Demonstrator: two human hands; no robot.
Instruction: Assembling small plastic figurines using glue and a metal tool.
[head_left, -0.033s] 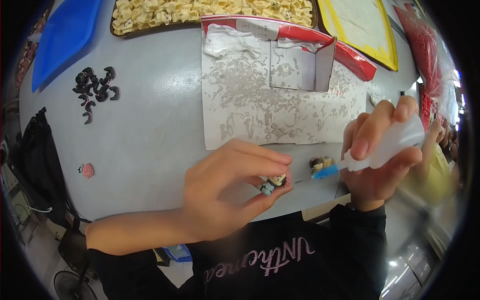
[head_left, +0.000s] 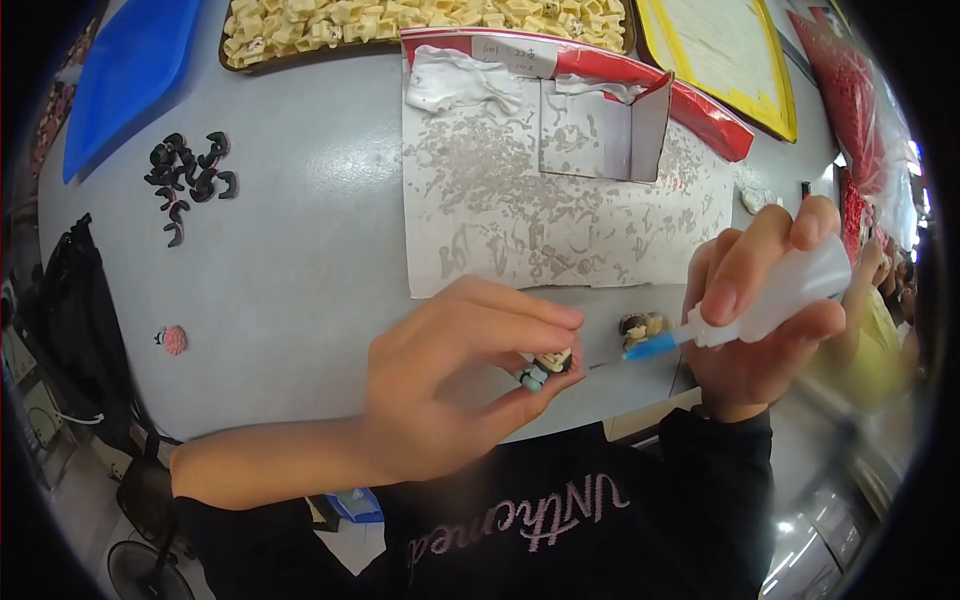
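Observation:
Between the thumb and fingers of my left hand (head_left: 440, 375) is a small figurine (head_left: 545, 370) with dark, cream, pink and pale blue-grey parts; my fingers hide some of it. My right hand (head_left: 740, 310) grips a translucent white squeeze bottle (head_left: 800, 295), tilted with its blue nozzle (head_left: 652, 346) down to the left. A thin needle runs from the nozzle toward the figurine, its tip apart from it. Behind the nozzle, another small brown and cream figurine (head_left: 640, 328) lies on the table.
Black curved pieces (head_left: 195, 180) lie at the left, with a pink round piece (head_left: 173, 340) nearer me. A stained white cardboard sheet (head_left: 480, 240) bears an open box (head_left: 650, 135) and white tissue (head_left: 460, 82). Trays stand behind: blue (head_left: 130, 85), dark-rimmed with cream pieces (head_left: 320, 58), yellow-rimmed (head_left: 785, 110).

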